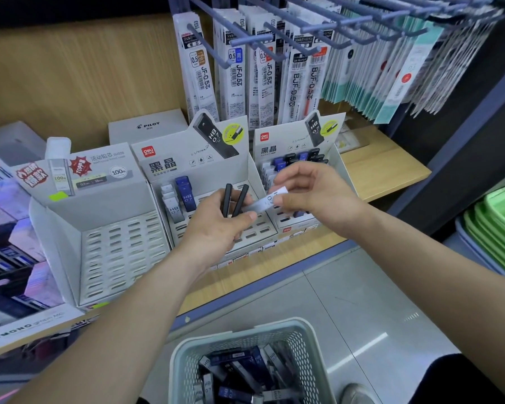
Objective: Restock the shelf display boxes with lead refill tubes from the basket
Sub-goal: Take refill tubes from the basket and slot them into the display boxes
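The left hand (pixel 216 228), just below centre, is curled round two black tubes (pixel 227 199) that stand up out of its grip; their lower ends are hidden in the fist; the right hand (pixel 315 196), at 2 o'clock from it, pinches a white tube (pixel 263 203) marked HB 0.7 between thumb and fingers; this tube lies level between the two hands, and its left end meets the left fingers (whether they also grip it I cannot tell).

Both hands are in front of the middle display box (pixel 199 167) and the right display box (pixel 274 147); the middle one shows a blue tube (pixel 185 196) and some white ones at its 9 o'clock side, the rest of its slots partly covered by the left hand; the right box's front rows are hidden behind the right hand; the left display box (pixel 123 252), at 8 o'clock, shows only bare slots.

The basket (pixel 311 357) sits at 6 o'clock, cut off by the lower edge; the lead refill tubes (pixel 239 371) in it lie jumbled and blurred; hanging refill packs (pixel 236 74) fill 12 to 2 o'clock; green trays (pixel 496 228) are cropped at 3 o'clock.
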The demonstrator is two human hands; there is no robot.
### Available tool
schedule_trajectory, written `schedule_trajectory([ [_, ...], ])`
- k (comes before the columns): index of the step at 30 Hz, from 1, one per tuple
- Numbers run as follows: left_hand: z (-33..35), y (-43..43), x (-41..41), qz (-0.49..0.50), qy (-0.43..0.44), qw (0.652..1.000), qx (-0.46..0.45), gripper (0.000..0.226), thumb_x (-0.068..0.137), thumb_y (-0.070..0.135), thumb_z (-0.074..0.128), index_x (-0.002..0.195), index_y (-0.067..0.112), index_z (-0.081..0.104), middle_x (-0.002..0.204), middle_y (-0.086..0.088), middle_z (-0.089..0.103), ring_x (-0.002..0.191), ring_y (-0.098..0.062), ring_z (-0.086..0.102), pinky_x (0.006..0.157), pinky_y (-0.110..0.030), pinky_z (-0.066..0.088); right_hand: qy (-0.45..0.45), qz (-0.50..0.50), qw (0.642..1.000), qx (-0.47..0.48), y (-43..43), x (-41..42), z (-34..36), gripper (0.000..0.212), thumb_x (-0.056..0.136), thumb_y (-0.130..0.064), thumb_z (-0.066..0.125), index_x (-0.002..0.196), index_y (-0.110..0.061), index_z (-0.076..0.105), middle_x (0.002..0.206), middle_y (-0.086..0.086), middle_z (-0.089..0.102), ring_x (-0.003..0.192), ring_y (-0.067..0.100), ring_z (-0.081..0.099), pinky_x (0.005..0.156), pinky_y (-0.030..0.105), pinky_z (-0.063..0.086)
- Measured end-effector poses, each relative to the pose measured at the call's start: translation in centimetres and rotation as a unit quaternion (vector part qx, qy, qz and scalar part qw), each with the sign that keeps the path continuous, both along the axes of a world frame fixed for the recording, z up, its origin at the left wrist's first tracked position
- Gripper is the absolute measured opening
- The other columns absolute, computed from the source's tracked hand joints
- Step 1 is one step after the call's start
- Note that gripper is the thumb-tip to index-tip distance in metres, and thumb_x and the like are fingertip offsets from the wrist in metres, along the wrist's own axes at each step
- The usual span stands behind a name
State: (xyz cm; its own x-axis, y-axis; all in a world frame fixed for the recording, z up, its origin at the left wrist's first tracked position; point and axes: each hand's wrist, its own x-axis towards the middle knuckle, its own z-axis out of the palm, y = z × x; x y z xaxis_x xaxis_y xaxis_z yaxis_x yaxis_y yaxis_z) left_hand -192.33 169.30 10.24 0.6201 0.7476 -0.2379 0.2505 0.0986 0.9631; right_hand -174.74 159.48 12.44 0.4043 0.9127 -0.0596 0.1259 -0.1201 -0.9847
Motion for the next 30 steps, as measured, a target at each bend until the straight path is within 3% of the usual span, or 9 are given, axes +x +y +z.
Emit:
schedule_trajectory([
  [3, 0.0, -0.3, 0.1, -0.025, 0.016, 1.000, -0.008, 0.017, 0.089, 0.011, 0.073, 0.102, 0.016, 0.064, 0.078, -0.006, 0.064, 0.047, -0.012, 0.040, 0.045, -0.021, 0.032, 0.039, -0.026, 0.999, 0.026, 0.2, -0.3, 0.2, 0.022, 0.083, 0.001, 0.075, 0.103, -0.006, 0.067, 0.092, 0.018, 0.075, 0.073, 0.021, 0.069, 0.067, 0.031, 0.059],
  [8, 0.0, -0.4, 0.0, -0.050, 0.032, 0.998, -0.005, 0.005, 0.095, 0.014, 0.064, 0.100, 0.016, 0.066, 0.097, -0.006, 0.076, 0.050, -0.010, 0.046, 0.047, -0.023, 0.035, 0.005, -0.093, 0.993, 0.071, 0.4, 0.3, 0.6, 0.015, 0.087, -0.002, 0.073, 0.094, -0.015, 0.070, 0.084, 0.006, 0.076, 0.078, 0.016, 0.070, 0.073, 0.031, 0.060],
  [13, -0.3, -0.1, -0.4, -0.038, 0.048, 0.998, -0.002, 0.012, 0.099, 0.016, 0.058, 0.108, 0.017, 0.067, 0.087, -0.002, 0.066, 0.055, -0.008, 0.051, 0.049, -0.023, 0.039, -0.160, -0.163, 0.971, 0.065, 0.1, 2.1, 0.6, 0.015, 0.088, -0.007, 0.074, 0.094, -0.020, 0.071, 0.089, -0.005, 0.072, 0.082, 0.008, 0.068, 0.080, 0.021, 0.057],
  [19, -0.8, 0.0, -0.4, -0.042, 0.042, 0.998, -0.004, 0.015, 0.102, 0.017, 0.055, 0.115, 0.017, 0.061, 0.080, 0.000, 0.071, 0.060, -0.012, 0.057, 0.051, -0.025, 0.044, -0.289, -0.126, 0.949, -0.017, 1.1, 2.4, -1.4, 0.011, 0.089, -0.013, 0.073, 0.095, -0.022, 0.073, 0.087, -0.014, 0.071, 0.081, -0.003, 0.066, 0.075, 0.006, 0.050],
  [26, -0.6, 0.2, -0.7, -0.049, 0.042, 0.998, 0.001, 0.013, 0.102, 0.017, 0.055, 0.115, 0.017, 0.056, 0.086, -0.002, 0.076, 0.060, -0.014, 0.060, 0.050, -0.025, 0.044, -0.373, -0.072, 0.924, -0.032, 1.5, 2.3, -2.5, 0.012, 0.091, -0.011, 0.071, 0.098, -0.019, 0.075, 0.091, -0.007, 0.071, 0.082, 0.005, 0.066, 0.079, 0.014, 0.052],
  [30, -0.4, 0.1, -0.6, -0.045, 0.034, 0.998, -0.016, 0.014, 0.102, 0.015, 0.055, 0.116, 0.012, 0.052, 0.088, -0.003, 0.076, 0.059, -0.014, 0.061, 0.049, -0.024, 0.046, -0.426, -0.064, 0.902, 0.022, 2.2, 2.4, -3.2, 0.015, 0.089, -0.006, 0.071, 0.100, -0.013, 0.077, 0.097, -0.004, 0.064, 0.082, 0.008, 0.059, 0.079, 0.013, 0.047],
])
